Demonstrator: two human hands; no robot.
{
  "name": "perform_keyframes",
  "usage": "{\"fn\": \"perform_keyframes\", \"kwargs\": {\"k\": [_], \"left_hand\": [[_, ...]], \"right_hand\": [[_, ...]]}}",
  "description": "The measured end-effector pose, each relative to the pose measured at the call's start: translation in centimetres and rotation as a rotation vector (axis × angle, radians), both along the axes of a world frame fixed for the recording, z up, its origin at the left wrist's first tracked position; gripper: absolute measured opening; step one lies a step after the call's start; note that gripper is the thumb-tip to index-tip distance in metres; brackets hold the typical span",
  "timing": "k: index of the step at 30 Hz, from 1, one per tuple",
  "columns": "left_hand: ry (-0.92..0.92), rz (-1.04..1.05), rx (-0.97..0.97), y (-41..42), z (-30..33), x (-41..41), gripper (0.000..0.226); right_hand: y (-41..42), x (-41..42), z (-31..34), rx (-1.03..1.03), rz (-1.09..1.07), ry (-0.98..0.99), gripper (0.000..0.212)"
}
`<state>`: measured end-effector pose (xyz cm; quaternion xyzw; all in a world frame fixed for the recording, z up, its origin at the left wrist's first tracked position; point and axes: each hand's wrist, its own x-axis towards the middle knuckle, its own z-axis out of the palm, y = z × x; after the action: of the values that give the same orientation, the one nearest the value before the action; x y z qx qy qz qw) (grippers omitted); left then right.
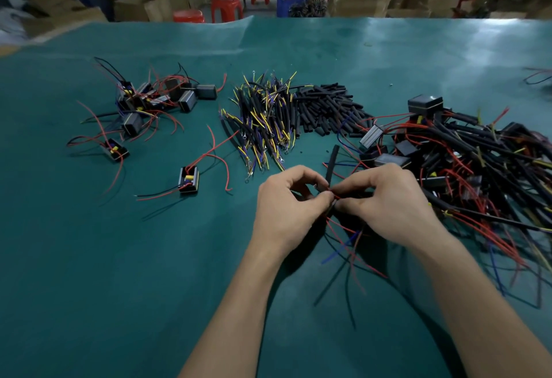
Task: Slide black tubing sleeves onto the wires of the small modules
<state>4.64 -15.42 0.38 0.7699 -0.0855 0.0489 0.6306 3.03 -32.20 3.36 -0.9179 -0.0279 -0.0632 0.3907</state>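
Note:
My left hand (288,207) and my right hand (388,198) meet over the middle of the green table (119,273). The left fingertips pinch a black tubing sleeve (332,165) that sticks up and away from them. The right fingertips pinch thin red wires (340,228) at the sleeve's lower end. Red, blue and black wire ends hang down below both hands. The module these wires belong to is hidden under my right hand. A heap of loose black sleeves (325,108) lies behind the hands.
A bundle of yellow and purple wires (263,114) lies left of the sleeve heap. A big tangle of modules and wires (466,153) fills the right side. A cluster of modules (155,96) and two single modules (188,179) lie at the left. Red stools and boxes stand beyond the table.

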Motion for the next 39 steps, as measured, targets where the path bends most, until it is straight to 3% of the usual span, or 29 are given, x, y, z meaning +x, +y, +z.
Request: {"fn": "perform_keyframes", "kwargs": {"k": [4, 7, 13, 23, 33, 39], "left_hand": [[0.033, -0.056, -0.097, 0.5, 0.1, 0.1, 0.021], [0.028, -0.025, -0.107, 0.4, 0.0, 0.7, 0.016], [0.099, -0.106, -0.156, 0.3, 0.1, 1.0, 0.033], [0.158, -0.042, -0.186, 0.4, 0.4, 1.1, 0.018], [0.156, -0.039, -0.191, 0.3, 0.4, 1.2, 0.014], [0.15, 0.007, -0.236, 0.6, 0.1, 1.4, 0.005]], "right_hand": [[-0.3, 0.3, -0.1, 0.087, 0.022, 0.112, 0.023], [-0.2, 0.5, -0.2, 0.093, 0.072, 0.114, 0.023], [-0.6, 0.2, 0.0, 0.148, 0.219, 0.132, 0.022], [0.3, 0.1, -0.2, 0.111, 0.144, -0.035, 0.01], [1.7, -0.7, 0.2, -0.198, 0.168, -0.227, 0.009], [1.6, -0.6, -0.1, -0.092, 0.119, -0.164, 0.006]]}}
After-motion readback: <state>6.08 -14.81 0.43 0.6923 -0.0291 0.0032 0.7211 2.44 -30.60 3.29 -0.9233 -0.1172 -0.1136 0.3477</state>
